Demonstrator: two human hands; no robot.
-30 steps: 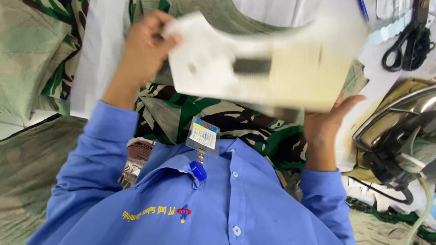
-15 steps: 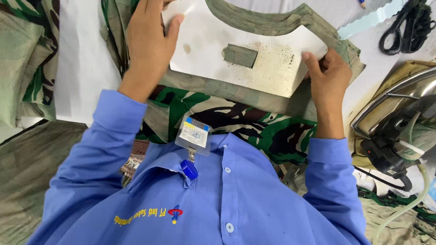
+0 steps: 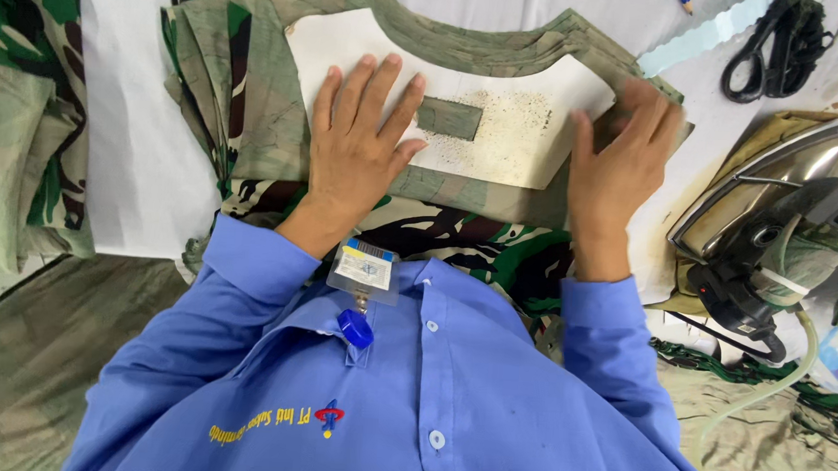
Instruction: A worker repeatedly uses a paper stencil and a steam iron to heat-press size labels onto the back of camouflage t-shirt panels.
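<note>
Left hand point(image 3: 357, 137) lies flat, fingers spread, palm pressing down on the left half of a white card template point(image 3: 502, 116). Right hand point(image 3: 624, 155) also flat, fingers loosely spread, slightly blurred, resting on the template's right end and the cloth edge there; neither hand pinches anything. Template sits on top of a folded stack of camouflage fabric point(image 3: 255, 74) in the middle of the white worktop point(image 3: 126, 163), right in front of the person. A small grey-green rectangle point(image 3: 449, 120) shows in the template's middle, with dark specks around it. Card looks thin, light and fairly stiff, probably slides easily on cloth, so flat pressure holds it better than a pinch; to lift, take it by an outer edge or corner. Fabric under it is soft, limp, layered, likely to shift if dragged. Further out: iron point(image 3: 763, 234) on the right, black scissors point(image 3: 778, 44) top right, more folded camouflage cloth point(image 3: 14, 128) far left.
</note>
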